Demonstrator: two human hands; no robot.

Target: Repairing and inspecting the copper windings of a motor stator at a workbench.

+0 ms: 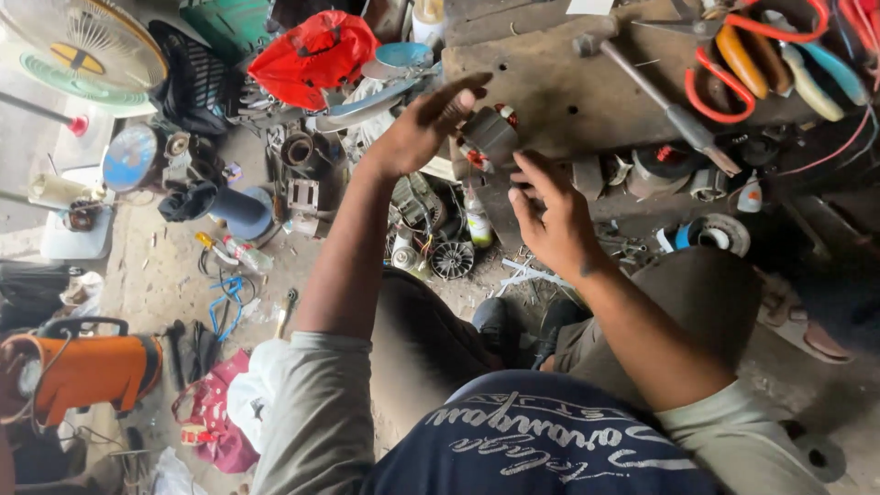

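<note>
Here the left hand [417,128] grips a small motor stator [489,137], a grey core with reddish copper windings, holding it up in front of the edge of the desk [559,92]. The right hand [555,220] is open, fingers spread, just beside and below the stator, its fingertips close to the core but seemingly not closed on anything. The stator is bare, out of any housing, so the stripping looks done; whatever inspection or refitting goes with it seems not yet finished, since nothing is being fitted to it. On the desk lie a hammer [655,92] and pliers [733,60] with red and orange handles, untouched. On the floor below sit loose motor parts, a small fan wheel [452,259] and a spray bottle [477,220]. A red bag [312,55] lies further off, and an orange machine [87,371] stands at the left.
</note>
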